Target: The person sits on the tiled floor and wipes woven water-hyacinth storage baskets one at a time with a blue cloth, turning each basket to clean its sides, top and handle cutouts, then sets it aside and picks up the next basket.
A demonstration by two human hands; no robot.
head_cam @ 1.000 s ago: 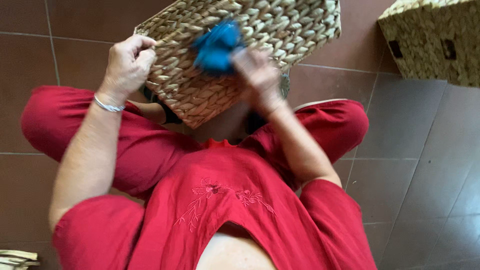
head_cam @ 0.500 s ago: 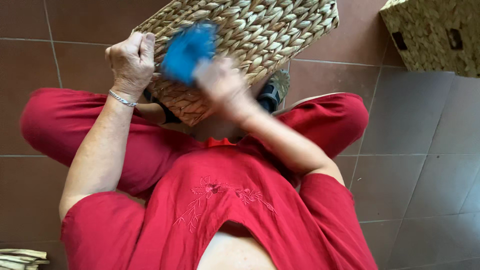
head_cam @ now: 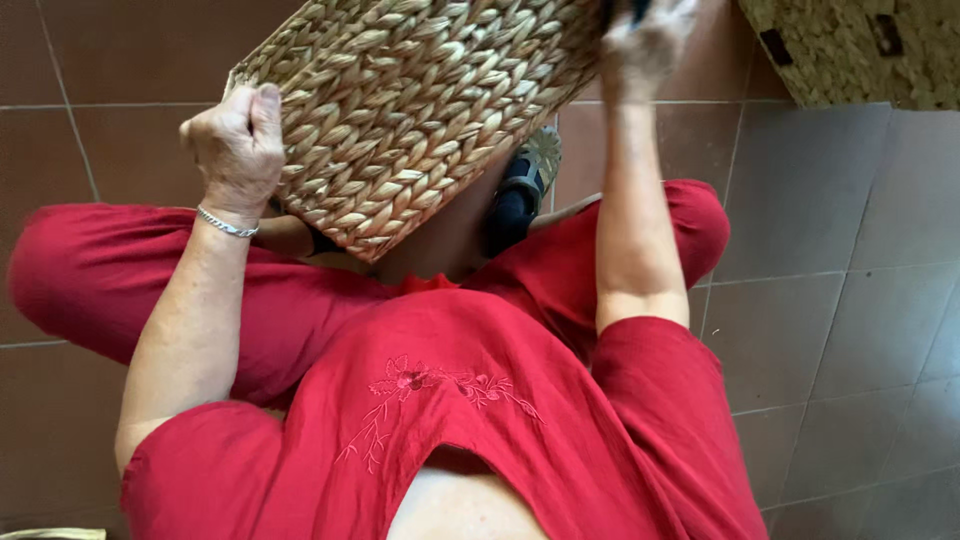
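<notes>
A woven straw basket (head_cam: 420,100) rests tilted, bottom side up, over my crossed legs in red trousers. My left hand (head_cam: 235,150), with a silver bracelet at the wrist, clutches the basket's near left corner. My right hand (head_cam: 645,40) is raised at the basket's far right edge, at the top of the view, with its fingers closed on a blue cloth (head_cam: 622,8). Only a dark sliver of the cloth shows at the frame's edge.
I sit cross-legged on a brown tiled floor (head_cam: 850,300). A second woven basket (head_cam: 850,50) stands at the top right. A dark sandal (head_cam: 525,185) sticks out under the first basket. A pale woven edge (head_cam: 40,533) shows at the bottom left.
My right hand with the blue cloth swept left over the basket's bottom, then right and up to its far right edge. My left hand kept its grip on the corner.
</notes>
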